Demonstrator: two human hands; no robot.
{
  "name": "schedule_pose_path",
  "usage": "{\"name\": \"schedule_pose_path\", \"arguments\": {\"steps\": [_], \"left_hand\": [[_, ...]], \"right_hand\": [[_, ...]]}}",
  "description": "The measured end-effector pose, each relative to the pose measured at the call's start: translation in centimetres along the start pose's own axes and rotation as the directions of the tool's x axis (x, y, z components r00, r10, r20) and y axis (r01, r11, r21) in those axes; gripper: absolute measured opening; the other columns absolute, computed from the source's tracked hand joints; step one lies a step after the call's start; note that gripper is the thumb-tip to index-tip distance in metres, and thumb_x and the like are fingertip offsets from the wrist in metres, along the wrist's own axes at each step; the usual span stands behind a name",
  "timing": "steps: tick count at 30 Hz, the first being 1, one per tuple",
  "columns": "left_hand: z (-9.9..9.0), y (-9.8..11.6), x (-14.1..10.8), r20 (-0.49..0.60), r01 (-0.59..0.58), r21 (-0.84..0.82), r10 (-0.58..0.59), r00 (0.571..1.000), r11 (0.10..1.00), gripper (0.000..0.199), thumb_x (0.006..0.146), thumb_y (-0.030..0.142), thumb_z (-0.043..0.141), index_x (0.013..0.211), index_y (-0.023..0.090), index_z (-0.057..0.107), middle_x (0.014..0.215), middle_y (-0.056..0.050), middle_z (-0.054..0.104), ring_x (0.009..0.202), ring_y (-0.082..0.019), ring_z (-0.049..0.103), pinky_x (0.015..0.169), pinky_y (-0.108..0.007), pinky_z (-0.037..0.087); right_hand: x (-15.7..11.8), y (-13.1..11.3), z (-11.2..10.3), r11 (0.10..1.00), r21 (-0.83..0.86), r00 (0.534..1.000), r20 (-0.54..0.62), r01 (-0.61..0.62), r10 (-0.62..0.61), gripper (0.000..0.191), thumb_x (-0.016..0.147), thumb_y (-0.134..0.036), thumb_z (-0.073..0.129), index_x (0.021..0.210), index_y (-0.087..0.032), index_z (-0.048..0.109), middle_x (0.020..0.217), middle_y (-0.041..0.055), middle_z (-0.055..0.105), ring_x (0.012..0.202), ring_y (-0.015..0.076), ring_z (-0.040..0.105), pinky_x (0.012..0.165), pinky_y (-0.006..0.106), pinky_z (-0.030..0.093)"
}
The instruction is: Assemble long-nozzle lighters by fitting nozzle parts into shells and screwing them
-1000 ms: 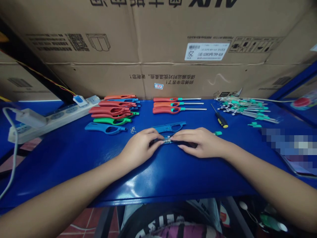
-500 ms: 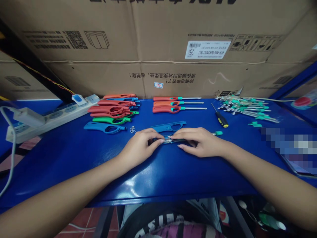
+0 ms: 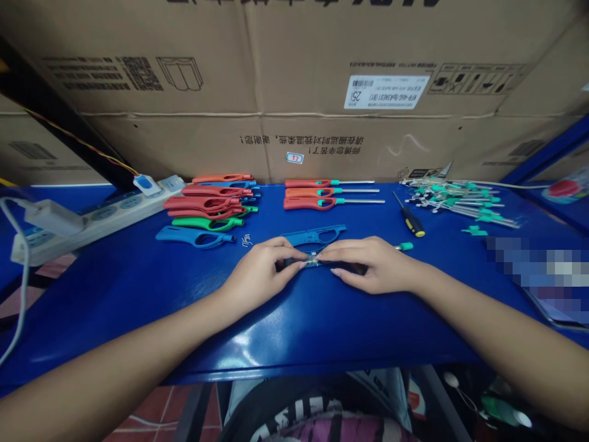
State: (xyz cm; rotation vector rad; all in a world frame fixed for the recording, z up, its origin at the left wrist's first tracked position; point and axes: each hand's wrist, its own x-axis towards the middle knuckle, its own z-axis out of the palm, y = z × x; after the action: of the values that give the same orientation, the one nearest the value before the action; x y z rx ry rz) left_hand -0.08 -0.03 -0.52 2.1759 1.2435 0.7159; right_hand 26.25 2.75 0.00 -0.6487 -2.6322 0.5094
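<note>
Between my hands lies a blue lighter half with small clear and metal parts in it, mostly covered by my fingers. My left hand has thumb and fingers closed on its left end. My right hand grips its right side, index fingertip on the small parts; a green tip sticks out beyond the knuckles. Just behind, another blue shell half rests on the table. Several tiny screws lie left of it.
Coloured shells are piled left, beside a power strip. Lighters with metal rods lie at the back. Rightward are a screwdriver, a heap of green-tipped rods and a blurred flat object. Cardboard stands behind the table.
My right index fingertip has shifted slightly left over the small parts, closer to my left fingertips. The rest of the table looks the same.
</note>
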Motion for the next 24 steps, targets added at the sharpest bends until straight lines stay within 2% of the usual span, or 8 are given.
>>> {"name": "schedule_pose_path", "arguments": {"steps": [7, 15, 17, 19, 21, 24], "left_hand": [[-0.1, 0.2, 0.0, 0.001, 0.0, 0.023, 0.0, 1.0, 1.0, 0.018, 0.092, 0.022, 0.065, 0.105, 0.024, 0.078, 0.094, -0.004, 0.069, 0.076, -0.015, 0.064, 0.067, -0.027, 0.049], [-0.2, 0.3, -0.1, 0.015, -0.038, 0.053, 0.037, 0.999, 0.998, 0.022, 0.095, 0.02, 0.06, 0.107, 0.023, 0.078, 0.096, -0.004, 0.07, 0.082, -0.016, 0.065, 0.072, -0.028, 0.05], [-0.2, 0.2, 0.0, 0.015, -0.042, 0.049, 0.041, 0.999, 0.998, 0.021, 0.095, 0.02, 0.061, 0.108, 0.023, 0.077, 0.096, -0.004, 0.07, 0.081, -0.016, 0.065, 0.073, -0.028, 0.05], [-0.3, 0.2, 0.0, 0.013, -0.036, 0.056, 0.035, 0.999, 0.998, 0.02, 0.094, 0.021, 0.062, 0.107, 0.023, 0.077, 0.096, -0.003, 0.071, 0.079, -0.016, 0.065, 0.071, -0.028, 0.05], [-0.3, 0.2, 0.0, 0.014, -0.035, 0.069, 0.034, 0.999, 0.997, 0.019, 0.094, 0.021, 0.063, 0.106, 0.024, 0.078, 0.097, -0.003, 0.07, 0.079, -0.016, 0.065, 0.07, -0.028, 0.05], [-0.3, 0.2, -0.1, 0.022, -0.042, 0.101, 0.04, 0.999, 0.994, 0.019, 0.095, 0.021, 0.062, 0.105, 0.024, 0.078, 0.098, -0.004, 0.07, 0.081, -0.017, 0.066, 0.071, -0.028, 0.05]], "right_hand": [[0.1, 0.0, 0.1, 0.999, 0.046, 1.0, -0.026, 0.016, -0.015, 0.037, 0.093, -0.02, 0.058, 0.128, -0.026, 0.067, 0.124, 0.0026, 0.073, 0.111, 0.0172, 0.07, 0.094, 0.029, 0.056], [0.1, -0.4, 0.2, 0.996, -0.091, 1.0, 0.0, 0.005, -0.005, 0.034, 0.095, -0.022, 0.054, 0.126, -0.027, 0.068, 0.122, 0.0015, 0.074, 0.11, 0.018, 0.071, 0.085, 0.029, 0.058], [0.1, -0.5, 0.0, 0.997, -0.074, 0.999, -0.038, -0.004, 0.001, 0.034, 0.096, -0.022, 0.054, 0.127, -0.025, 0.067, 0.124, 0.0042, 0.072, 0.111, 0.0184, 0.07, 0.087, 0.029, 0.057], [0.0, -0.4, -0.4, 0.998, -0.054, 0.993, -0.115, -0.031, 0.024, 0.033, 0.095, -0.022, 0.053, 0.125, -0.023, 0.067, 0.121, 0.0071, 0.072, 0.106, 0.0187, 0.07, 0.087, 0.03, 0.056], [-0.1, -0.4, -1.0, 0.996, -0.049, 0.984, -0.164, -0.07, 0.061, 0.028, 0.095, -0.022, 0.054, 0.119, -0.022, 0.068, 0.112, 0.0078, 0.072, 0.096, 0.0182, 0.07, 0.08, 0.029, 0.055], [-0.2, -0.1, -1.6, 0.992, -0.059, 0.99, -0.094, -0.114, 0.109, 0.02, 0.095, -0.025, 0.056, 0.108, -0.021, 0.07, 0.104, 0.0073, 0.071, 0.084, 0.0169, 0.067, 0.071, 0.028, 0.051]]}}
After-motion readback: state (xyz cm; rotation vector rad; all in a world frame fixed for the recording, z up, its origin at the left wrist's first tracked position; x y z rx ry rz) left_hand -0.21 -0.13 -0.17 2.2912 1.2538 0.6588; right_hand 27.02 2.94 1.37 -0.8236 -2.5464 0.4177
